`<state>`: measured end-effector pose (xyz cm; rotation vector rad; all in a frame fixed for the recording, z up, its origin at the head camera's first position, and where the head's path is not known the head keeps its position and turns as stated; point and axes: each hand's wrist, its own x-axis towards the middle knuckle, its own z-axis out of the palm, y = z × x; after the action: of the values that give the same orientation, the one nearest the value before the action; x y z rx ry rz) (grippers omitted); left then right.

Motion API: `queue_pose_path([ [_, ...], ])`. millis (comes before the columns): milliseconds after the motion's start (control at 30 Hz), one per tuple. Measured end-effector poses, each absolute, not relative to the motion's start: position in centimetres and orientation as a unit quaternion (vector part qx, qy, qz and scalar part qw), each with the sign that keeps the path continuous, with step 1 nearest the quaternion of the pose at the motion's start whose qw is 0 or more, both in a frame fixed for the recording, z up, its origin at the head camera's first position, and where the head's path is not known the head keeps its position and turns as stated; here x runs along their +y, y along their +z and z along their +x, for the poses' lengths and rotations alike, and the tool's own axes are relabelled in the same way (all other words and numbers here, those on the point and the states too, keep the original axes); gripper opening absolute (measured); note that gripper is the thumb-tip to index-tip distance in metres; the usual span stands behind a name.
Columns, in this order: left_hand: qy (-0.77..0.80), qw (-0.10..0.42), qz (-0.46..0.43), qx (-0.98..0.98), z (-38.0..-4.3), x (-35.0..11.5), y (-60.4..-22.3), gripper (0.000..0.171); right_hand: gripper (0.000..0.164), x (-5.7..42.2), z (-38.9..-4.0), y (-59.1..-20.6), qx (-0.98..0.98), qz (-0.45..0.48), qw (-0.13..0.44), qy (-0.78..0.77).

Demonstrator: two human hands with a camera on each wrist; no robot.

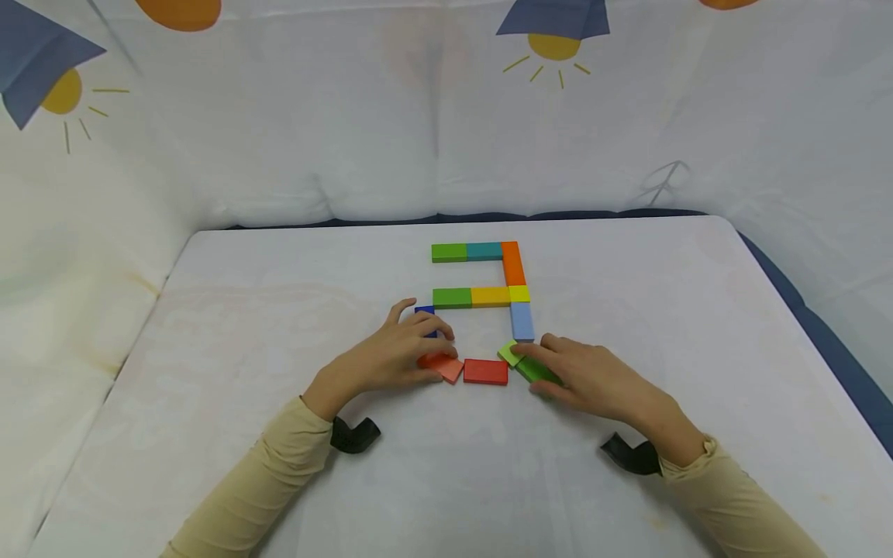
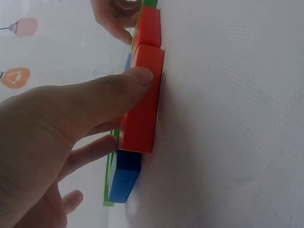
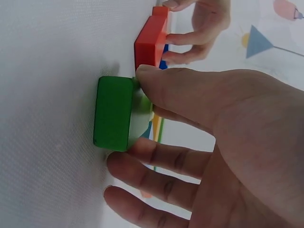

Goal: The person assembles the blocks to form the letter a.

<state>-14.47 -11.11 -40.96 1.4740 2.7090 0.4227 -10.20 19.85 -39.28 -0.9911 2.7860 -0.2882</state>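
Note:
My left hand (image 1: 391,355) pinches an orange-red block (image 1: 450,370) lying askew on the table. In the left wrist view the thumb presses that block's (image 2: 141,109) near side. A dark blue block (image 2: 125,176) sits at its end, partly under the fingers in the head view. Between both hands lies a red block (image 1: 485,372). My right hand (image 1: 600,378) holds a green block (image 1: 536,370), set at a slant, between thumb and fingers; its end face (image 3: 113,114) shows in the right wrist view. A lime block (image 1: 511,353) touches the fingertips.
Beyond the hands, flat blocks form a connected line: light blue (image 1: 522,321), yellow (image 1: 519,294), amber (image 1: 491,296), green (image 1: 452,297), orange (image 1: 512,263), teal (image 1: 484,251) and another green block (image 1: 449,253). A white cloth covers the table (image 1: 279,279); printed fabric hangs behind.

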Motion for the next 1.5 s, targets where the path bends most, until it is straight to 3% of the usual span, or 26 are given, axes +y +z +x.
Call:
queue_pose_path([
  [267,0.139,0.019,0.457,0.878,-14.9,-11.7,-40.8,0.035,0.050,20.0,-10.4,-39.4,0.932,-0.338,0.086,-0.097],
  [533,0.166,0.005,0.471,0.867,-15.1,-11.9,-41.1,0.026,0.048,20.3,-10.6,-39.5,0.930,-0.344,0.079,-0.100],
  [1133,0.157,0.007,0.478,0.864,-14.9,-11.6,-41.5,0.028,0.046,20.6,-10.8,-39.5,0.929,-0.349,0.074,-0.098],
  [1500,0.158,-0.028,0.471,0.867,-12.5,-7.6,-42.1,0.033,0.046,20.7,-11.1,-39.4,0.927,-0.355,0.068,-0.100],
])
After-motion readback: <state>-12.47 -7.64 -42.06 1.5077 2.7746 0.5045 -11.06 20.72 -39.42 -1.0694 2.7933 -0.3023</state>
